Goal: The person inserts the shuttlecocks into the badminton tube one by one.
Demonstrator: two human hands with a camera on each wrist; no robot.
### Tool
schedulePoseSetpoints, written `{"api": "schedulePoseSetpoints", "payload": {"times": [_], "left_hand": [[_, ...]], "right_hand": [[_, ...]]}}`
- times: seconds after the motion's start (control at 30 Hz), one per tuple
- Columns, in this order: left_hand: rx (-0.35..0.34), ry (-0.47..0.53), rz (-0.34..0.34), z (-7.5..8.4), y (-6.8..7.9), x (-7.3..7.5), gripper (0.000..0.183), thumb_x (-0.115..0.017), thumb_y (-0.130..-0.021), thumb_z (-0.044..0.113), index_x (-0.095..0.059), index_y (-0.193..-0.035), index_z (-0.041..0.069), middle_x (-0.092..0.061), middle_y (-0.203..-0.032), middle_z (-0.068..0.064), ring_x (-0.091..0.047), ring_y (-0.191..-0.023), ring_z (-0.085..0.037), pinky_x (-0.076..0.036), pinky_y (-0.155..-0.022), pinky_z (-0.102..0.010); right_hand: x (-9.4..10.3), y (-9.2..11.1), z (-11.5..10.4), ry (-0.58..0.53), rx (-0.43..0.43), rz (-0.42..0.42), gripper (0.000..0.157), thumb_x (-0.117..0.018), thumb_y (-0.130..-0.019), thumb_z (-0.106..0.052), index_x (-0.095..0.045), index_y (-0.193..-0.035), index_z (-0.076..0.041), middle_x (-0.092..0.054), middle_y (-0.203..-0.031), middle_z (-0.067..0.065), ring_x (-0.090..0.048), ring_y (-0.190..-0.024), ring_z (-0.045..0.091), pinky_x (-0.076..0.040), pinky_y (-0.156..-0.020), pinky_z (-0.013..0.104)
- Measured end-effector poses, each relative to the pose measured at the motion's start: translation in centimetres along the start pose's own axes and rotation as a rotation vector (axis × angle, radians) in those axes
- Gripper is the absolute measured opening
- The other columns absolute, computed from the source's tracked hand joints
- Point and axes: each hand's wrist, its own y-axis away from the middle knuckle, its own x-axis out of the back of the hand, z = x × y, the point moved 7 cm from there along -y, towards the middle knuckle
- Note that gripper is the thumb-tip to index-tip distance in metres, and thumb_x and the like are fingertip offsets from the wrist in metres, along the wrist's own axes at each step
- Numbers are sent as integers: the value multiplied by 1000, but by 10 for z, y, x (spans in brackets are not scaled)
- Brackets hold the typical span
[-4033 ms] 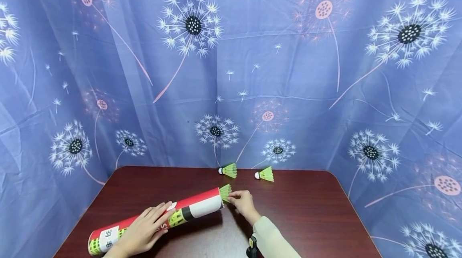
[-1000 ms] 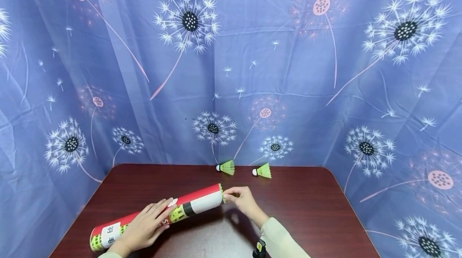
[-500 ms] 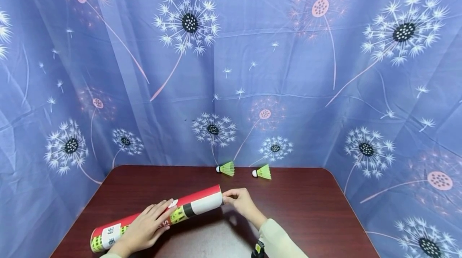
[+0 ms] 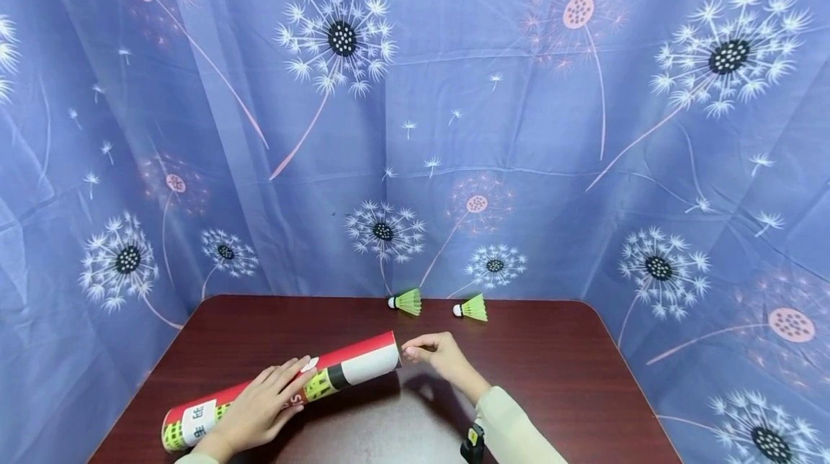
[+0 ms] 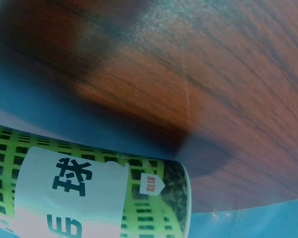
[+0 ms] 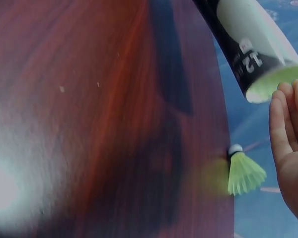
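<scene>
A red, white and yellow-green shuttlecock tube (image 4: 369, 364) slants across the table's left half, its mouth toward the right. My left hand (image 4: 254, 410) holds it around the middle, fingers laid over its top and thumb on the near side. At the mouth, the fingertips of my right hand (image 4: 447, 359) sit just beside the rim, with nothing visible between them. The right wrist view looks onto the tube's mouth (image 6: 275, 83), where yellow-green shows inside. Printed characters mark the tube's other end (image 5: 72, 193) in the left wrist view.
Two yellow-green shuttlecocks lie by the back edge: a left one (image 4: 407, 302) and a right one (image 4: 473, 308), white corks pointing left. Behind the dark red wooden table (image 4: 551, 377) hangs a blue curtain (image 4: 441, 89) with dandelion prints.
The shuttlecock that stuck out of the tube's mouth has gone inside, pushed by my right hand. The right hand has since drawn back slightly from the rim. My left hand keeps holding the tube.
</scene>
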Motion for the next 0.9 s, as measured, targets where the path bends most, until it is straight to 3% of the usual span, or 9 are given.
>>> {"api": "schedulePoseSetpoints", "payload": {"times": [0.17, 0.27, 0.4, 0.47, 0.6, 0.7, 0.9], "left_hand": [[-4, -14, 0, -1, 2, 1, 50, -42, -100, 38, -54, -136, 4, -48, -142, -15, -57, -113, -36, -30, -98, -37], [3, -12, -5, -2, 3, 1, 50, -43, -100, 38, -54, -136, 5, -47, -143, -14, -56, -115, -34, -33, -93, -40], [6, -10, -4, -3, 3, 0, 50, -43, -100, 38, -54, -136, 5, -47, -144, -14, -56, -115, -34, -34, -93, -41], [8, -11, -4, -4, 4, 0, 50, -43, -100, 38, -54, -137, 5, -48, -143, -14, -56, -115, -34, -34, -93, -41], [9, -9, -5, -4, 5, 0, 50, -43, -100, 38, -54, -136, 5, -50, -140, -16, -56, -115, -33, -32, -97, -37], [6, -6, -6, -4, 6, -1, 50, -42, -100, 38, -54, -136, 5, -52, -138, -18, -55, -116, -33, -30, -98, -37], [1, -6, -5, -4, 8, -3, 50, -45, -99, 37, -53, -137, 5, -53, -136, -19, -55, -116, -33, -32, -94, -39]], "right_hand": [[24, 0, -8, 28, 4, 52, 20, -61, -89, 6, -64, -103, 20, -66, -94, 34, -69, -77, 12, -52, -77, 53], [43, 1, -15, 51, -28, 121, 20, -60, -89, 7, -63, -104, 20, -64, -95, 36, -66, -74, 2, -56, -75, 43], [76, 3, -8, 61, -94, 288, 20, -63, -88, 5, -65, -104, 18, -67, -95, 32, -67, -73, 7, -56, -72, 29], [95, 4, 6, 67, -115, 389, 20, -66, -87, 4, -67, -103, 15, -69, -92, 27, -68, -74, 15, -56, -73, 32], [128, 6, 32, 127, -138, 537, 21, -69, -85, 3, -69, -103, 12, -70, -90, 22, -66, -71, 15, -56, -70, 32], [143, 10, 38, 173, -156, 595, 23, -68, -85, 3, -68, -106, 12, -70, -99, 23, -62, -74, 5, -51, -67, 22], [160, 20, 48, 237, -186, 673, 29, -67, -86, 2, -65, -113, 11, -66, -110, 25, -63, -86, 9, -45, -67, 11]]}}
